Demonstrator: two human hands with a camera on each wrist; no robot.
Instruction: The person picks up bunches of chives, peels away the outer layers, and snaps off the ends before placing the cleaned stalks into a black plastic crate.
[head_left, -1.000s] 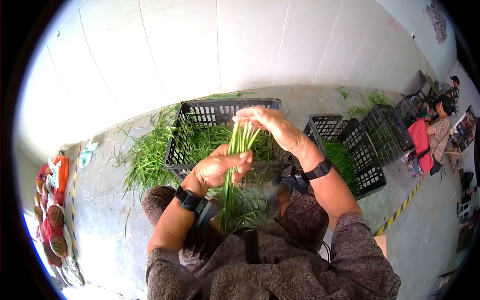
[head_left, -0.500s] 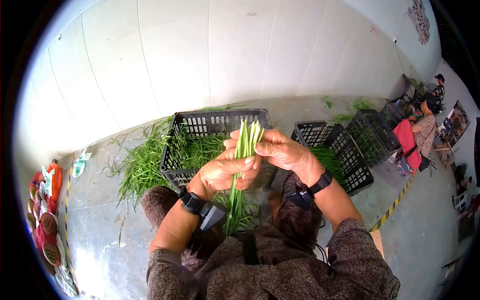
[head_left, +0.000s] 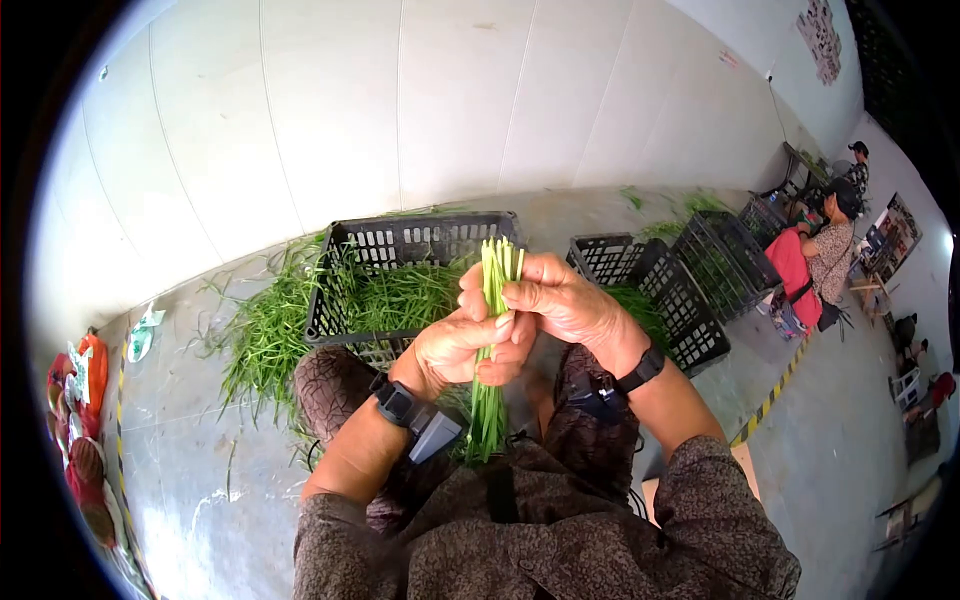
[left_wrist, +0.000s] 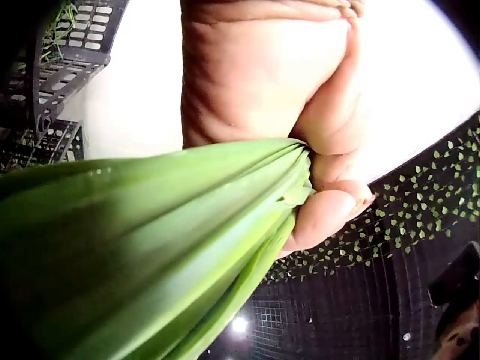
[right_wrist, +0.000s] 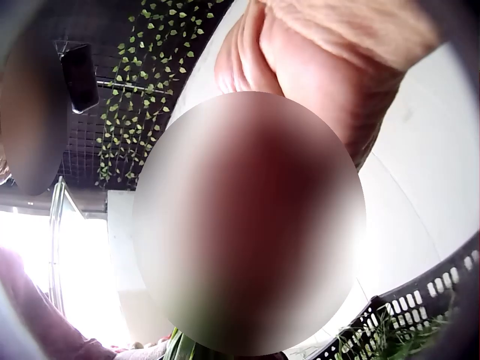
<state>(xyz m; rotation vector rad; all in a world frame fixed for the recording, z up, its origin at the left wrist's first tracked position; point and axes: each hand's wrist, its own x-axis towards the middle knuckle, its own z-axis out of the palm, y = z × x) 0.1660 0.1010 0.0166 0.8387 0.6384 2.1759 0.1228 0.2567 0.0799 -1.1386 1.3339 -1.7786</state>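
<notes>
Upright before my body stands a bunch of garlic chives (head_left: 489,415), its pale cut ends (head_left: 499,265) at the top and green leaves hanging below. My left hand (head_left: 462,345) grips it around the middle, the thumb across the front. Higher up, my right hand (head_left: 568,303) pinches the stalks near the pale ends, its fingers meeting those of the left. In the left wrist view the leaves (left_wrist: 165,232) fan out from the curled fingers of the left hand (left_wrist: 259,82). A blurred patch hides most of the right hand (right_wrist: 330,82) in the right wrist view.
A black crate (head_left: 420,222) of loose greens stands ahead, with a heap of greens (head_left: 260,345) spilling at its left. More black crates (head_left: 690,318) line the right side. Red and orange bags (head_left: 92,390) lie far left. A seated person (head_left: 828,250) is at the far right.
My right hand, earlier held flat over the pale ends, has come down and now pinches the stalks beside the left hand. The head view has turned slightly to the right.
</notes>
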